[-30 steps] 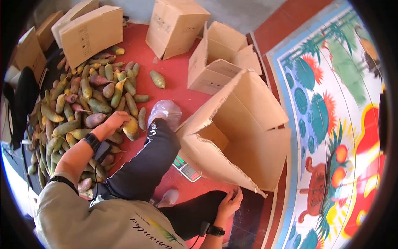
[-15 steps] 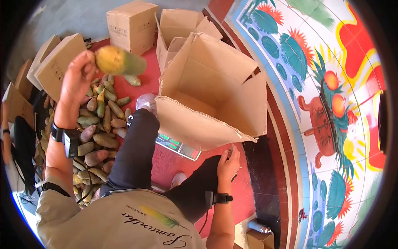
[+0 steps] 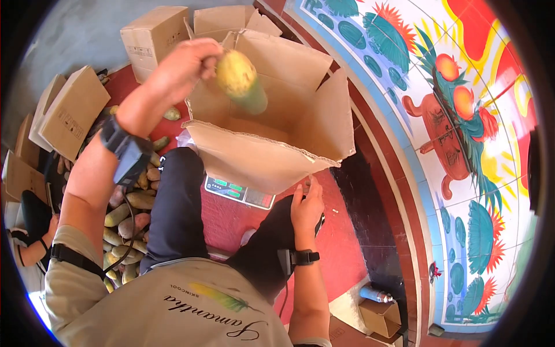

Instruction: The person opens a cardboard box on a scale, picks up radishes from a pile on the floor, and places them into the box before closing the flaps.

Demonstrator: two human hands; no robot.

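My left hand (image 3: 199, 61) is closed at the near end of a large yellow-and-green root vegetable (image 3: 237, 75), which is slightly blurred. The vegetable hangs over the opening of a big cardboard box (image 3: 254, 153) with its flaps up. Below the box's near side shows a scale (image 3: 240, 194) with green-lit displays. My right hand (image 3: 308, 208) is beside the box's lower right edge above my thigh, its fingers apart and loosely bent, holding nothing.
A heap of similar vegetables (image 3: 130, 222) lies left of my legs. Other cardboard boxes (image 3: 75, 110) stand at the left, and more (image 3: 151, 37) behind. Another person's arm (image 3: 37, 248) shows at far left. A tiled, painted wall (image 3: 404, 124) rises at right.
My left hand has carried the vegetable rightward from beside the heap to over the open box. The view has shifted, and my right hand remains near the box's lower edge.
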